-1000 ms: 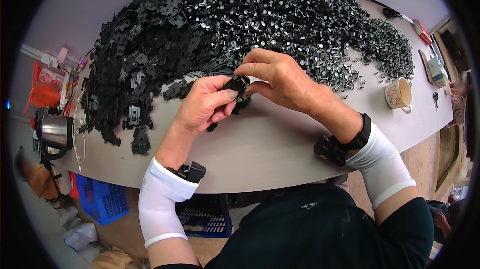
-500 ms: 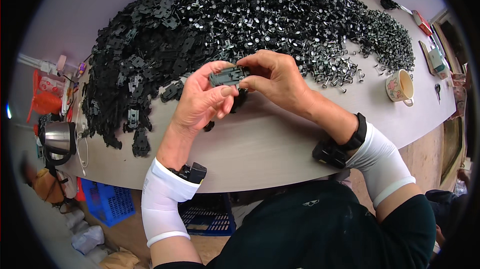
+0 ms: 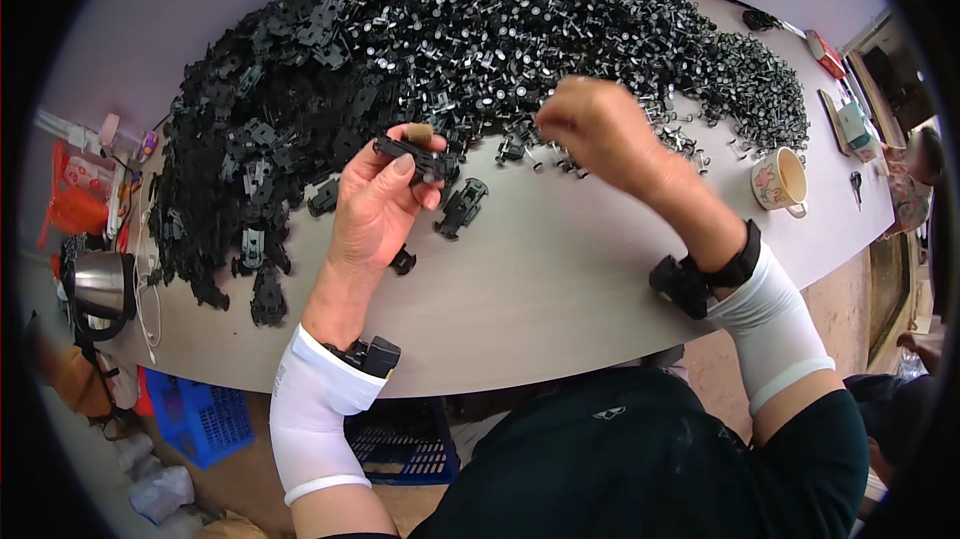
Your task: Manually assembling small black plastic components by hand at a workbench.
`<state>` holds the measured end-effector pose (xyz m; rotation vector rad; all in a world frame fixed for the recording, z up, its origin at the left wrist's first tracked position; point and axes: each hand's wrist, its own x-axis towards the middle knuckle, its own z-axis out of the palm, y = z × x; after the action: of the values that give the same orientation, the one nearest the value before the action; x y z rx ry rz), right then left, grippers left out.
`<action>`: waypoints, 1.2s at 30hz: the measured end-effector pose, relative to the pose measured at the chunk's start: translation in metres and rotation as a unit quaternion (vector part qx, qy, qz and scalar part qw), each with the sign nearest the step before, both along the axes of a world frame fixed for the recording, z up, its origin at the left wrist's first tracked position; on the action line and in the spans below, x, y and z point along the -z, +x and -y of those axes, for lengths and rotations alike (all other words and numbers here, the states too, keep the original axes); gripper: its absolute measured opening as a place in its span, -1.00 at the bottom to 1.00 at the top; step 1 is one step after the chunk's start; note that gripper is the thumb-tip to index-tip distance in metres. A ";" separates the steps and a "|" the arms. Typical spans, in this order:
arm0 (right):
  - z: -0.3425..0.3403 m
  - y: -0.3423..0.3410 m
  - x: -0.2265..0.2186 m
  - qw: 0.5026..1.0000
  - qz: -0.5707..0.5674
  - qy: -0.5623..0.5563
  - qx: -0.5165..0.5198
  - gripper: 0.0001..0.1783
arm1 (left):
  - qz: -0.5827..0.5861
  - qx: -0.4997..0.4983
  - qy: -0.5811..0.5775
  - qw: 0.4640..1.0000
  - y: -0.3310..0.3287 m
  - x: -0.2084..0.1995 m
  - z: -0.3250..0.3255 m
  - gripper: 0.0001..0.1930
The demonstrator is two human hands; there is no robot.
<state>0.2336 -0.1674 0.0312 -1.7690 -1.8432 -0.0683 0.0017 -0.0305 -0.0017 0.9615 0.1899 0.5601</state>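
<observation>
My left hand [image 3: 370, 204] grips a black toy car chassis [image 3: 408, 152] between thumb and fingers above the table; a tan cover sits on one fingertip. To the right, my right hand [image 3: 600, 134] is over the near edge of a heap of small wheel axles [image 3: 560, 29], black with silver-coloured wheel faces. Its fingers are curled together and slightly blurred, and whatever they pinch is hidden. A loose chassis [image 3: 462, 209] lies on the table just right of my left hand. A large pile of dark chassis parts [image 3: 225, 129] spreads at the left, joining the axle heap.
On the right of the table [image 3: 540, 309] stand a patterned mug [image 3: 780, 182] and a small dark key-like item [image 3: 856, 187]. A steel kettle [image 3: 100, 289] and a white cable [image 3: 148, 309] are at the left edge. Blue crates [image 3: 200, 419] sit below the table.
My right hand has let go of the chassis and moved right to the axle heap. The chassis stays in my left hand, now tilted. The head view has shifted a little.
</observation>
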 end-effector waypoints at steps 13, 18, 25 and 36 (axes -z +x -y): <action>-0.019 -0.027 0.020 0.987 0.071 -0.141 0.033 -0.87 | -0.123 -0.009 0.148 0.981 0.001 -0.006 0.020 -0.60; -0.028 -0.044 0.007 0.951 -0.268 -0.147 -0.055 -0.86 | -0.082 0.007 0.232 0.969 0.007 -0.020 0.029 -0.50; -0.032 -0.054 0.034 0.949 -0.266 0.118 -0.123 -0.77 | -0.087 0.049 0.011 0.995 -0.003 -0.002 -0.001 -0.64; -0.006 -0.042 0.019 0.971 -0.091 0.108 -0.194 -0.74 | -0.041 0.084 -0.111 0.989 -0.001 0.006 0.003 -0.71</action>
<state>0.1918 -0.1614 0.0122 -1.2043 -1.9314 0.0425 0.0009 -0.0335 -0.0072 0.7766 0.2379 0.3368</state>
